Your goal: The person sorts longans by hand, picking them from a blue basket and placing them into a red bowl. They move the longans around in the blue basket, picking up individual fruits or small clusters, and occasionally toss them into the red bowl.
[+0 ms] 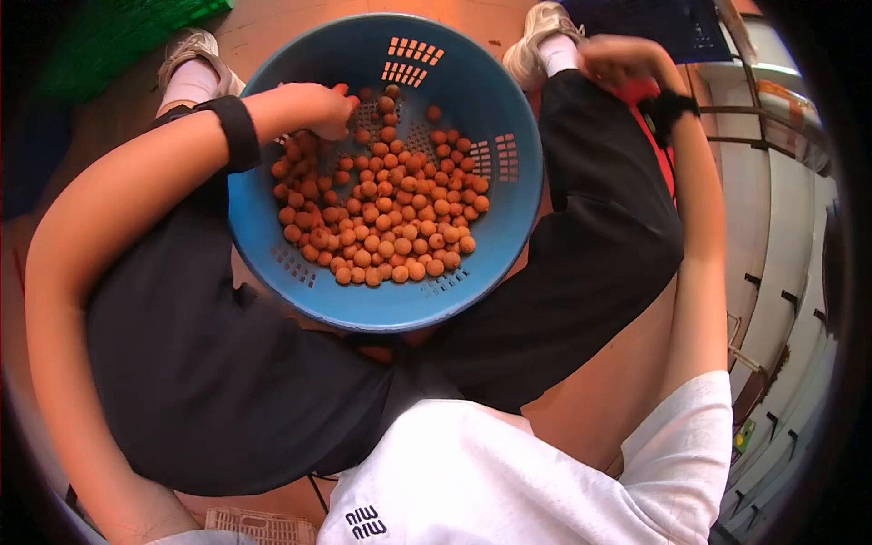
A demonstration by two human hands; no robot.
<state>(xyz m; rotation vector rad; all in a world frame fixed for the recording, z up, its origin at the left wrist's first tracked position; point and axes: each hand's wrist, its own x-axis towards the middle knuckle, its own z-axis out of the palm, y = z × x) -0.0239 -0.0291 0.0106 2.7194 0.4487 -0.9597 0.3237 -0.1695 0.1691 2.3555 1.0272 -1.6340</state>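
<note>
A blue plastic basket (509,213) with slotted holes stands between my legs. Many small round brown fruits that look like longans (386,222) lie in it, heaped mostly toward the near side. My left hand (318,109) reaches over the basket's left wall, its fingers curled down by the longans at the upper left. What those fingers hold, if anything, is hidden. Out past the basket, my right hand (622,62) is beside my right shoe, over a red object (643,91) mostly hidden by my leg and arm. Motion smears the right fingers.
A green crate (118,41) is at the upper left, and a dark blue crate (649,27) at the upper right. Metal racking (772,236) runs along the right side. A tan plastic basket (259,525) sits at the bottom edge, behind my left leg.
</note>
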